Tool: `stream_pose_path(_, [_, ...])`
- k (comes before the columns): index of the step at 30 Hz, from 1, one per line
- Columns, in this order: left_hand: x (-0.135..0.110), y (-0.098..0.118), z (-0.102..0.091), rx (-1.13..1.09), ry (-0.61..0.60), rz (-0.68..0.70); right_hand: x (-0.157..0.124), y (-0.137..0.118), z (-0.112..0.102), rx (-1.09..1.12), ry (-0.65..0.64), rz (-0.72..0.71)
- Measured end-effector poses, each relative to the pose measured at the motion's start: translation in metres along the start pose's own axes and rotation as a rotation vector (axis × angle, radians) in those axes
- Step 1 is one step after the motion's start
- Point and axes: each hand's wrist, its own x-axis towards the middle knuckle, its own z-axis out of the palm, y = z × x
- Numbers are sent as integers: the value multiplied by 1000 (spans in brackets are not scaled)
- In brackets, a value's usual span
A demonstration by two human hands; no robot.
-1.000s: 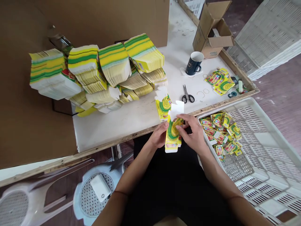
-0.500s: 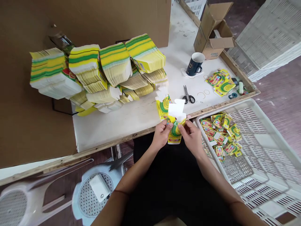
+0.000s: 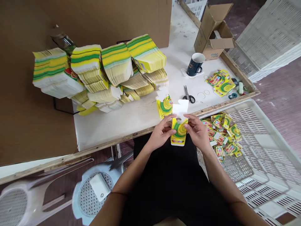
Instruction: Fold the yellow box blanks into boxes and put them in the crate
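Between my hands, just off the table's front edge, is a small yellow and green carton [image 3: 179, 128] with a white flap standing up at its top. My left hand [image 3: 161, 132] pinches its left side with thumb and fingers. On the opposite side my right hand [image 3: 197, 128] grips it, thumb on the printed front and a finger by the top fold. Right behind lies another flat carton blank [image 3: 164, 105] on the table. Tall bundled stacks of carton blanks [image 3: 116, 64] stand farther back to the left. Black-handled scissors [image 3: 188, 95] lie behind my right hand.
A dark mug [image 3: 195, 64] and an open cardboard box [image 3: 213, 34] stand at the back right. More printed cartons [image 3: 221, 82] lie by the wooden rim. Right of me, a white plastic crate [image 3: 270, 141] holds folded cartons. A blue-grey stool [image 3: 81, 201] carries a white object.
The carton in my hands has turned to show its front more squarely and moved slightly right. My fingers have shifted up toward its top fold, and my right hand has spread outward.
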Motion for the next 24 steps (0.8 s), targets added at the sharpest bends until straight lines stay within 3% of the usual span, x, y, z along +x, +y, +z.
stream_pose_path(5, [-3, -5, 2, -41, -41, -66, 2, -4, -11, -179, -50, -27])
stream_pose_path(8, [-3, -5, 4, -72, -44, -80, 3, -2, -10, -179, -40, -57])
stream_pose_path(12, [-2, -8, 2, -58, -100, -69, 5, 1, -7, -141, 129, -60])
stream_pose_path(14, [-1, -11, 1, -16, -64, -35, 5, 0, -10, -107, 193, -25])
stream_pose_path(17, [-1, -16, 2, 70, 30, 32, 6, -4, -16, -49, 19, 86])
stream_pose_path(20, [-3, -17, 6, 125, 26, 39, 7, -7, -18, -73, -204, 187])
stream_pose_path(24, [-4, -15, 9, 131, -18, 17, 8, -6, -11, -279, -130, 166])
